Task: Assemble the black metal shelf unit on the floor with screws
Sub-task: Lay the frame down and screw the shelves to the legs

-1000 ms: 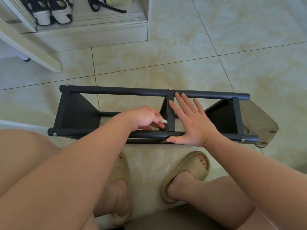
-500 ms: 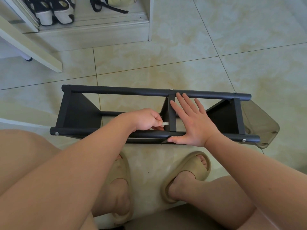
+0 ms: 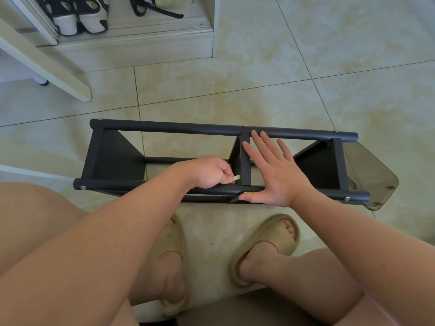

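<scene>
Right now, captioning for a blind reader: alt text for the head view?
A person's left hand pinches a small silver tool beside the middle divider of a black shelf unit on the floor; the right hand lies flat across it.

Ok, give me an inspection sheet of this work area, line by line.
Surface: beige tiled floor.
Job's things: black shelf frame lying on the floor; screw heads at rail ends; small metal tool.
Clutter: clear plastic packaging at the frame's right end.
Hands: left hand pinches the metal tool; right hand flat on the frame.
Cables: nothing seen.
Surroundings: shoes on a low ledge; sandals on the feet.
</scene>
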The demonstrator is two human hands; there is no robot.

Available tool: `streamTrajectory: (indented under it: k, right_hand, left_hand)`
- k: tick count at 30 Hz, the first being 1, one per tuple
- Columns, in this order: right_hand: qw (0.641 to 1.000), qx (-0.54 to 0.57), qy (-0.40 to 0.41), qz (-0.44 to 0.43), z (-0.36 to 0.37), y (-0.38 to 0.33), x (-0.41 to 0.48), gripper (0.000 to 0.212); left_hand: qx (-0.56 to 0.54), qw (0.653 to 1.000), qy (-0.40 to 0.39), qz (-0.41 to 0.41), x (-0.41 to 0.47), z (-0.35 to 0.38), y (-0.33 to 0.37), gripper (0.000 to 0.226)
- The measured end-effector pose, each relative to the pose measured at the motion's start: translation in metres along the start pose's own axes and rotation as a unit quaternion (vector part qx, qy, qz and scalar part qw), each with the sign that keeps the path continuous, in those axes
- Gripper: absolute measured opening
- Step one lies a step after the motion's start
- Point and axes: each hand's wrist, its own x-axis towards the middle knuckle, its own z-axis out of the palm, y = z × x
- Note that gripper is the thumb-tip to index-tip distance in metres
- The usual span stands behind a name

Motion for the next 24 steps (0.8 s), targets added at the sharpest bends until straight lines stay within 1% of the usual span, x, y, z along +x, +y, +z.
streamTrajectory:
  k: [3,6,7,9,11,13,19,24]
  right_hand:
    - [1.000,0.000,0.002,-0.001,0.000,0.000,0.000,0.123]
    - [1.000,0.002,0.002,-0.002,0.001,0.001,0.000,0.123]
    - [1.000,0.004,0.003,-0.002,0.000,0.001,0.000,0.123]
    - [1.000,0.002,0.003,-0.001,0.000,0.002,0.002,0.123]
    - [1.000,-0.003,0.004,0.001,-0.002,0.004,0.005,0.122]
    - [1.000,-0.004,0.008,0.006,-0.002,0.006,0.008,0.122]
    - [1.000,-0.009,0.020,0.008,-0.013,0.013,0.041,0.120]
    - [1.000,-0.019,0.020,0.001,-0.027,0.032,0.081,0.122]
  left_hand:
    - [0.003,1.000,0.011,-0.006,-0.005,-0.001,0.005,0.024]
    - [0.086,0.995,0.036,-0.038,-0.010,0.005,0.007,0.021]
    - [0.100,0.991,0.062,-0.056,-0.011,0.009,0.004,0.022]
    - [0.121,0.979,0.144,-0.078,-0.015,0.017,-0.001,0.018]
    - [0.159,0.960,0.220,-0.072,-0.017,0.022,-0.002,0.010]
    - [0.174,0.949,0.258,-0.055,-0.014,0.023,-0.002,0.006]
    - [0.175,0.934,0.311,-0.033,0.005,-0.003,-0.005,0.009]
    - [0.166,0.930,0.327,-0.017,0.028,-0.035,-0.001,0.009]
